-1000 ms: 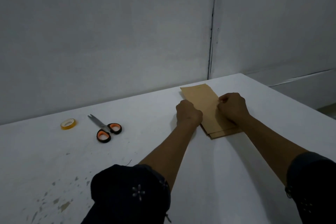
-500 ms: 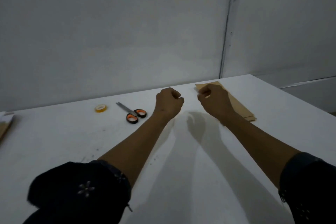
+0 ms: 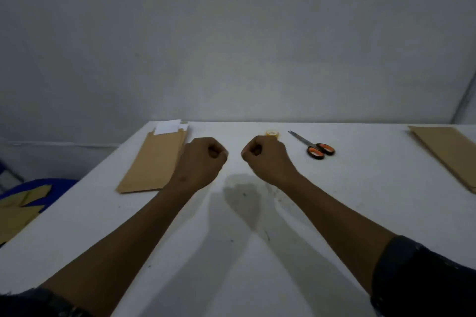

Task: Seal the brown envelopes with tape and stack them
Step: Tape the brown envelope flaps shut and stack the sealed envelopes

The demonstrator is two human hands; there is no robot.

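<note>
grey wall behind white worktop (image 3: 257, 252). sealed brown envelope stack (image 3: 448, 154) at far right edge. unsealed brown envelopes (image 3: 154, 162) far left, white paper (image 3: 168, 126) poking out the top. left hand (image 3: 201, 162) and right hand (image 3: 268, 159) raised mid-worktop, each grip clenched, holding nothing. scissors (image 3: 315, 147) right of right hand. tape roll (image 3: 272, 133) just behind its knuckles.

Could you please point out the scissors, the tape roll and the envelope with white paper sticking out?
scissors (image 3: 316, 148): head view, near the pivot.
tape roll (image 3: 272, 133): head view, visible top rim.
envelope (image 3: 152, 162): head view, middle of its brown face.
</note>
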